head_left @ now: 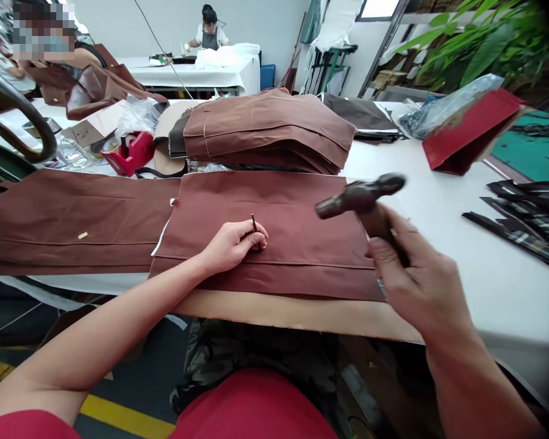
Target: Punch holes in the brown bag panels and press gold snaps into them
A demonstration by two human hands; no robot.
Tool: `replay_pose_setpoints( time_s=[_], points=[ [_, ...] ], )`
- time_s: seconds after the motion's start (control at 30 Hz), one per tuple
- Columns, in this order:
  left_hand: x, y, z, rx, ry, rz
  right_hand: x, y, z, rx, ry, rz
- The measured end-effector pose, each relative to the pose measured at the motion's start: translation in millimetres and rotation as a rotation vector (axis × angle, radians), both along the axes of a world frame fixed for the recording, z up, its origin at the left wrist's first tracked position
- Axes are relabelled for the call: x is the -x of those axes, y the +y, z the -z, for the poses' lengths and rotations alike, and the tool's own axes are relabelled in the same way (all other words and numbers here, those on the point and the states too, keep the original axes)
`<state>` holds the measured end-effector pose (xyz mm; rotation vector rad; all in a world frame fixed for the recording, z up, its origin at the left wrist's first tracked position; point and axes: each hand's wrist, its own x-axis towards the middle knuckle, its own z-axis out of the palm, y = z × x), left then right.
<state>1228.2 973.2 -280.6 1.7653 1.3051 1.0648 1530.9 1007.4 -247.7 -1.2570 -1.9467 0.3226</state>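
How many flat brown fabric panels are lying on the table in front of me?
2. One brown fabric panel lies under the left hand, the other brown fabric panel just to its left. The folded brown stack behind them may hide more.

Blurred hammer head [360,195], small tool's [254,223] tip hidden by left hand [232,247]

- A canvas panel [274,207] lies on a cardboard sheet [302,314] on the worktable [439,183], with a second panel [68,213] just to its left.
- The left hand [233,247] rests on the first panel, around a small punch [254,224].
- The right hand [421,268] holds a hammer [359,198] above that panel's right edge.
- A folded stack of canvas [265,128] lies behind the panels.
- A tape dispenser [130,152] sits left of the stack.
- Strips, probably leather [521,225], lie to the far right.
- A co-worker [209,30] stands behind a far table [183,76].
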Motion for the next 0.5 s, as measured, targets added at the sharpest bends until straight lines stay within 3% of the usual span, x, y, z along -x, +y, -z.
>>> replay_pose_setpoints(
  time_s=[0.1,0.23,0.33,0.4,0.5],
  points=[
    [-0.9,-3.3,-3.3,-0.16,0.186,0.001,15.4,-6.8,-15.0,-0.166,-0.099,-0.189],
    [-6.2,-8.5,-2.3,-0.283,0.359,0.04,30.5,-18.3,-46.0,-0.464,-0.119,-0.248],
    [-13.2,-6.8,-1.4,-0.257,0.359,0.028,37.6,-21.5,-60.9,-0.297,-0.261,-0.374],
    [-10.2,-1.7,-5.2,-0.164,0.199,-0.04,37.6,-22.5,-62.0,-0.116,-0.25,-0.398],
    [26.1,5.6,-17.8,-0.098,-0.118,-0.35,31.1,-25.9,-46.0,0.155,0.142,-0.234]
  ],
)
